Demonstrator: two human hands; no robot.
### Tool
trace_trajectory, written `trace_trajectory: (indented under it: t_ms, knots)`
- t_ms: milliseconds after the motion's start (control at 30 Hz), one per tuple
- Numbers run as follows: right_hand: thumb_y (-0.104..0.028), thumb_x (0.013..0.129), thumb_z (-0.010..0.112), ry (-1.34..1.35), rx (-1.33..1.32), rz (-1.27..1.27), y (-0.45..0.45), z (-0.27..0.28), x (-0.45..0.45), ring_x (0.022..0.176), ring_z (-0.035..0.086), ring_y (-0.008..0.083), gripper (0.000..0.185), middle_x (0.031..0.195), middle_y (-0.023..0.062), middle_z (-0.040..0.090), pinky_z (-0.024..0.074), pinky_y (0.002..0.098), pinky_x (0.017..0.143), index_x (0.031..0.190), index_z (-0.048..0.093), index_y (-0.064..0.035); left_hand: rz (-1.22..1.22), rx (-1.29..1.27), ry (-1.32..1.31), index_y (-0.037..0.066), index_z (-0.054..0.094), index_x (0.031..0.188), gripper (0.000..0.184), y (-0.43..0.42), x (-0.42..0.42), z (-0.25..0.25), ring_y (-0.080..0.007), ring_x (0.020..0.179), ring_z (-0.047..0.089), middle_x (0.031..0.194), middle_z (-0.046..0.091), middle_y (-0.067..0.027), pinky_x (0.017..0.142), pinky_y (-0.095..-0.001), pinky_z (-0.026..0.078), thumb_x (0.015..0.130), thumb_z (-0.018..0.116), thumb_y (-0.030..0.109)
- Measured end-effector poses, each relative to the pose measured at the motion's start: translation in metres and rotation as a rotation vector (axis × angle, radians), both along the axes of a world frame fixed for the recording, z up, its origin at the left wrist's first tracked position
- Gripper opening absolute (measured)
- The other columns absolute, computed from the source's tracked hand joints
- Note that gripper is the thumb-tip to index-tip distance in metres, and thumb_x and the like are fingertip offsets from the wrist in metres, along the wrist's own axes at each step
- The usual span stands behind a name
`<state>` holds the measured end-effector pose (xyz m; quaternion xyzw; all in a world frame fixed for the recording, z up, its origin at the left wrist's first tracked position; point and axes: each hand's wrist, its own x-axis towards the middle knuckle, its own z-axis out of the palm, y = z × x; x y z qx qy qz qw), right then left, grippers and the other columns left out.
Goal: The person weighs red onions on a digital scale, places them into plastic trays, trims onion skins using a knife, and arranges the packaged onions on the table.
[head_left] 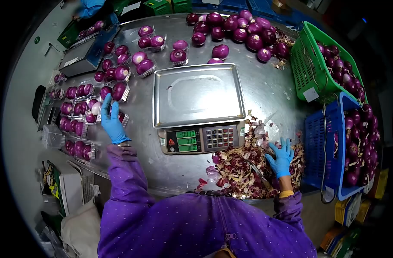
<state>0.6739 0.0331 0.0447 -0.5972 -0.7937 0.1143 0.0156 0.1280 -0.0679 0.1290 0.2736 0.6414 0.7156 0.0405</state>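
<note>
One green crate and one blue crate, right of the scale, hold red onions; clear trays of them sit left of it. Beside these, the left hand is released, fingers apart; the right hand spreads, unclenched, over onion skins.

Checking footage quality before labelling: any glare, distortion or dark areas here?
Head view: glare on the pan and table; head view: fisheye bending curves the table's far edge, corners black; head view: darkness beyond the blue crate.
</note>
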Motion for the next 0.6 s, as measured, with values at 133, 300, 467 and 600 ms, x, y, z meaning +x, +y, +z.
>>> trace_trajectory:
  t_ms: [133, 300, 467, 600]
  knots:
    - [-0.024, 0.081, 0.066, 0.217, 0.129, 0.091, 0.007, -0.016, 0.008, 0.130, 0.039, 0.0285, 0.019, 0.124, 0.0060, 0.057, 0.0170, 0.0501, 0.109, 0.099, 0.068, -0.0202, -0.031, -0.039, 0.022, -0.001, 0.054, 0.127, 0.038, -0.007, 0.006, -0.002, -0.0156, 0.111, 0.052, 0.126, 0.056, -0.0084, 0.097, -0.0281, 0.040, 0.090, 0.059, 0.007]
    - [-0.004, 0.082, 0.063, 0.754, 0.415, -0.056, 0.037, 0.047, -0.020, 0.088, 0.060, 0.0238, 0.004, 0.091, 0.0063, 0.066, 0.0429, 0.0358, 0.083, 0.085, 0.064, -0.0071, -0.151, 0.004, -0.037, -0.001, 0.054, 0.126, 0.037, 0.013, 0.013, -0.008, -0.0184, 0.113, 0.053, 0.125, 0.057, -0.0096, 0.100, -0.0306, 0.040, 0.090, 0.058, 0.006]
    - [-0.003, 0.075, 0.063, 0.849, 0.493, 0.431, 0.049, 0.113, -0.145, 0.082, 0.058, 0.0250, 0.008, 0.079, 0.0077, 0.063, 0.0438, 0.0361, 0.075, 0.082, 0.061, -0.0051, -0.429, -0.026, -0.095, 0.000, 0.053, 0.127, 0.039, 0.072, 0.045, -0.004, -0.0185, 0.113, 0.054, 0.123, 0.058, -0.0100, 0.100, -0.0305, 0.040, 0.089, 0.059, 0.006]
    - [-0.011, 0.074, 0.062, 0.708, 0.404, 0.635, 0.055, 0.084, -0.225, 0.081, 0.055, 0.0265, 0.011, 0.081, 0.0091, 0.055, 0.0388, 0.0392, 0.076, 0.079, 0.054, -0.0071, -0.748, -0.203, -0.169, 0.001, 0.050, 0.130, 0.044, 0.121, 0.081, 0.002, -0.0171, 0.113, 0.054, 0.121, 0.057, -0.0099, 0.098, -0.0290, 0.041, 0.090, 0.062, 0.014]
